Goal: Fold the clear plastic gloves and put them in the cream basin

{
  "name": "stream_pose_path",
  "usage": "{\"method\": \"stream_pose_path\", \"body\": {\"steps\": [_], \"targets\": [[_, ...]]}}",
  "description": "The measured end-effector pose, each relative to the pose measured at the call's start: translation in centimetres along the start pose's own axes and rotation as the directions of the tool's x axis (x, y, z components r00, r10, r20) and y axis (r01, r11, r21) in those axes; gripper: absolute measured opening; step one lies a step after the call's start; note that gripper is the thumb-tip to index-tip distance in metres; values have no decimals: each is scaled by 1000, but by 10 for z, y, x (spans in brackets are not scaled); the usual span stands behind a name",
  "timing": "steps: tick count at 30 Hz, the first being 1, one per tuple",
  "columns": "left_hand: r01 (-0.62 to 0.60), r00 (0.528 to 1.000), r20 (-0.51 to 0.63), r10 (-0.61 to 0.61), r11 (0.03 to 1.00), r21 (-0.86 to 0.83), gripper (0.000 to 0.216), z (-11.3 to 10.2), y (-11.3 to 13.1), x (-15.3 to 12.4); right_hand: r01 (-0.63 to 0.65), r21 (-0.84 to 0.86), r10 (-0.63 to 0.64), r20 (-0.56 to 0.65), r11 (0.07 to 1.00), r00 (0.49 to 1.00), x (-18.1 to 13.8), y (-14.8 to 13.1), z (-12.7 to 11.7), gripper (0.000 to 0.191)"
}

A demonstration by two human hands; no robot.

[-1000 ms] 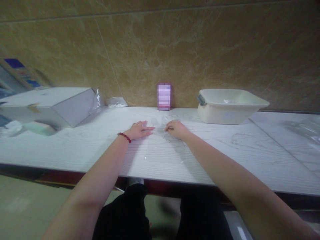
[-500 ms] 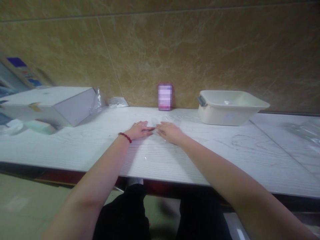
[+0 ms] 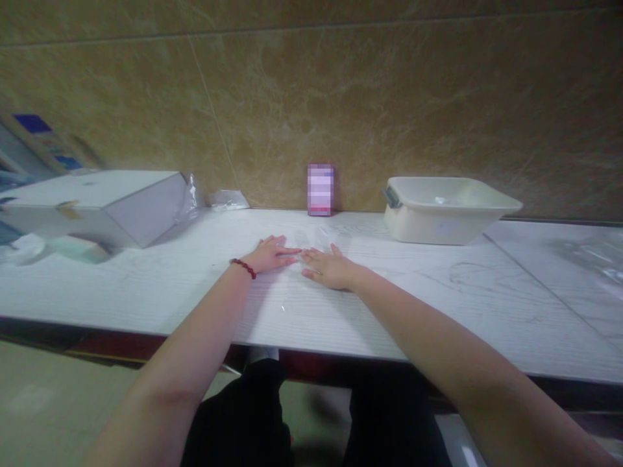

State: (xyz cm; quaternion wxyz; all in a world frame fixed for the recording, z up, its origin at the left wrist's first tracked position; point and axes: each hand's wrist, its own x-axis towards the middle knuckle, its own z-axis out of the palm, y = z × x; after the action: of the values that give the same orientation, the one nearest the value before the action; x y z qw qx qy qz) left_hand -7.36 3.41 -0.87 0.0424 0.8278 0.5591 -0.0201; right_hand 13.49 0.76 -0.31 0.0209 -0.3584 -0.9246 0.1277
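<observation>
A thin, clear plastic sheet or bag [image 3: 318,237] lies flat on the white wood-grain tabletop [image 3: 195,292]; its outline is hard to make out. My left hand [image 3: 270,253], with a red bead bracelet at the wrist, rests palm down at the left side of the plastic, fingers spread. From the right, my right hand [image 3: 327,267] lies flat across the plastic with its fingers stretched out. The fingertips of both hands nearly meet in the middle.
Against the marbled wall leans a phone [image 3: 320,190], its screen blurred. A cream plastic bin [image 3: 438,224] stands at back right, a white box [image 3: 141,207] at back left. Clear packaging [image 3: 228,200] lies by the wall, more clear plastic [image 3: 598,259] at far right.
My right hand has slid slightly toward me over the plastic, and its fingers have spread. My left hand has stayed in place.
</observation>
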Motion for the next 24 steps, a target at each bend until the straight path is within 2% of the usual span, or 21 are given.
{"method": "stream_pose_path", "body": {"steps": [4,14,24], "targets": [[67,997,30,-67,998,-13,56,-1,0,-1,-37,20,36,53,999,998,-2,1,-2,62],[62,997,50,-61,998,-30,59,-2,0,-3,-61,15,60,58,998,996,-7,7,-6,58],[52,998,40,-50,998,-47,57,-1,-2,-3,-157,8,155,117,988,981,-12,12,-14,55]]}}
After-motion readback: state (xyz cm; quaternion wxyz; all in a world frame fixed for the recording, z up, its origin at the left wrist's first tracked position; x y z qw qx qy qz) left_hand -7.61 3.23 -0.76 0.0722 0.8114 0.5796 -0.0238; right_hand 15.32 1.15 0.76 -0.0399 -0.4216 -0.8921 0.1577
